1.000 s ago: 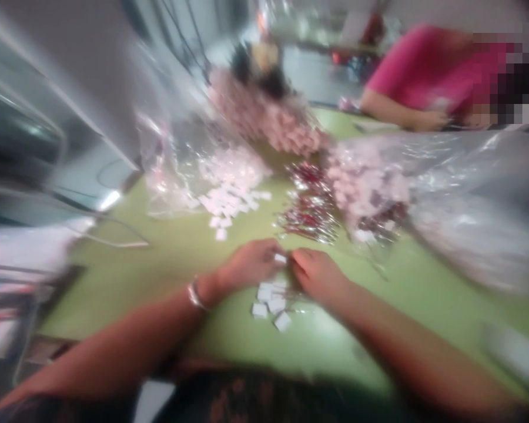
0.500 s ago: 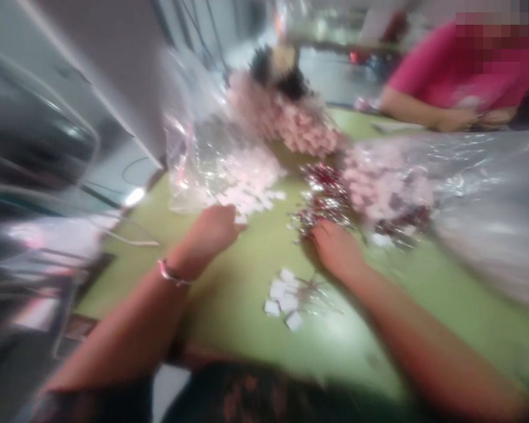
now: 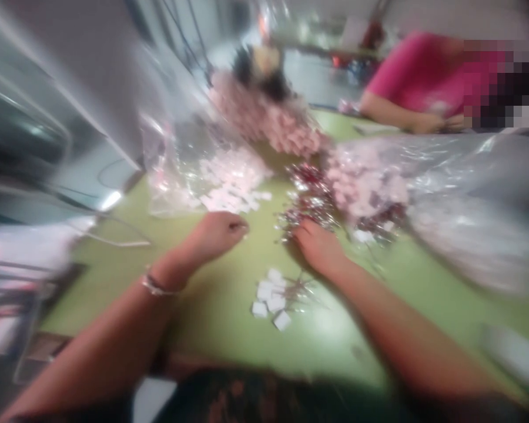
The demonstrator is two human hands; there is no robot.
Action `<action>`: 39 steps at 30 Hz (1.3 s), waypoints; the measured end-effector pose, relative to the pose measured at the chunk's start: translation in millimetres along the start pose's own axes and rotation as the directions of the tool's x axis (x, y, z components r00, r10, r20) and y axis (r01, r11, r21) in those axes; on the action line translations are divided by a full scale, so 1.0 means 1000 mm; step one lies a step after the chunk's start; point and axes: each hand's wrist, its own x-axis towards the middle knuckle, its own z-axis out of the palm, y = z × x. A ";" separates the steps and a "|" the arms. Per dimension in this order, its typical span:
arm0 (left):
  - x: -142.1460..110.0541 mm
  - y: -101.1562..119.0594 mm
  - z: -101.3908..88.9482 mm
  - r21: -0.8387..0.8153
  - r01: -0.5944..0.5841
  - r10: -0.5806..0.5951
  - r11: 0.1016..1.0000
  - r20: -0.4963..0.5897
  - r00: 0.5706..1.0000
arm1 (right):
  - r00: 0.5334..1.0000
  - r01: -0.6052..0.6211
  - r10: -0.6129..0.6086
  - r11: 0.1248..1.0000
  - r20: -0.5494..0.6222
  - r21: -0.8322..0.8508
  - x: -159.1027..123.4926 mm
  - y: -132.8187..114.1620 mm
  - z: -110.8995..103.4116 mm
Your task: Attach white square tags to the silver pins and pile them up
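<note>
My left hand [image 3: 216,236] is closed in a pinch above the green table, just in front of a heap of small white square pieces [image 3: 229,200]. A tiny pale bit shows at its fingertips, too blurred to name. My right hand [image 3: 320,245] reaches into a pile of shiny silver and red wire-stemmed sprigs [image 3: 311,208]. Its fingers are curled together and their tips are hidden among the sprigs. Between my forearms lie several white square tags [image 3: 271,296] with thin silvery stems [image 3: 302,291] fanning out to their right.
A clear plastic bag [image 3: 163,170] stands behind the white pieces. Bunches of pink pieces [image 3: 291,129] lie at the back of the green table [image 3: 220,317]. A large clear bag [image 3: 471,217] fills the right side. Across the table sits a person in a pink shirt [image 3: 423,76].
My left hand has drawn back slightly from the white pieces, and its pinched fingertips now show. My right hand stays at the shiny sprigs. The whole view has shifted a little.
</note>
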 end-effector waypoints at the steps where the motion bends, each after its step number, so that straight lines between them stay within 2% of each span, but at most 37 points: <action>1: 0.001 -0.002 0.004 -0.069 0.026 -0.023 0.997 0.033 0.999 | 0.998 0.020 -0.016 0.997 -0.065 0.071 0.000 0.001 0.000; 4: 0.005 -0.009 0.020 -0.256 0.097 -0.063 0.962 0.136 0.989 | 0.964 0.096 -0.021 0.957 -0.264 0.275 -0.001 0.002 -0.004; 6: 0.006 -0.011 0.030 -0.456 0.165 -0.092 0.874 0.178 0.980 | 0.945 0.083 0.036 0.935 -0.326 0.345 -0.004 -0.001 -0.010; 9: 0.004 -0.008 0.041 -0.666 0.248 -0.119 0.703 0.234 0.965 | 0.962 0.021 0.092 0.913 -0.256 0.408 -0.009 -0.014 -0.020; 12: 0.001 -0.002 0.046 -0.724 0.270 -0.104 0.635 0.266 0.958 | 0.995 -0.027 0.069 0.876 -0.070 0.482 -0.013 -0.029 -0.025; 15: -0.002 0.000 0.048 -0.708 0.275 -0.125 0.650 0.257 0.958 | 0.994 -0.113 0.099 0.869 0.054 0.482 -0.013 -0.037 -0.024; 19: -0.001 -0.007 0.049 -0.691 0.261 -0.134 0.674 0.234 0.963 | 0.988 -0.150 0.116 0.877 0.101 0.457 -0.012 -0.036 -0.024; 24: 0.000 -0.018 0.050 -0.585 0.168 -0.064 0.793 0.195 0.979 | 0.984 -0.176 0.152 0.887 0.091 0.428 -0.012 -0.033 -0.025; 29: -0.002 -0.019 0.049 -0.391 0.080 0.002 0.917 0.203 0.979 | 0.970 -0.237 0.188 0.855 0.152 0.462 -0.015 -0.031 -0.024; 34: -0.003 -0.016 0.047 -0.335 0.035 0.048 0.942 0.238 0.970 | 0.975 -0.130 0.050 0.917 0.216 0.376 -0.018 -0.030 -0.025; 39: -0.005 -0.016 0.047 -0.279 0.025 0.067 0.960 0.316 0.946 | 0.981 -0.011 -0.043 0.962 0.191 0.272 -0.019 -0.029 -0.031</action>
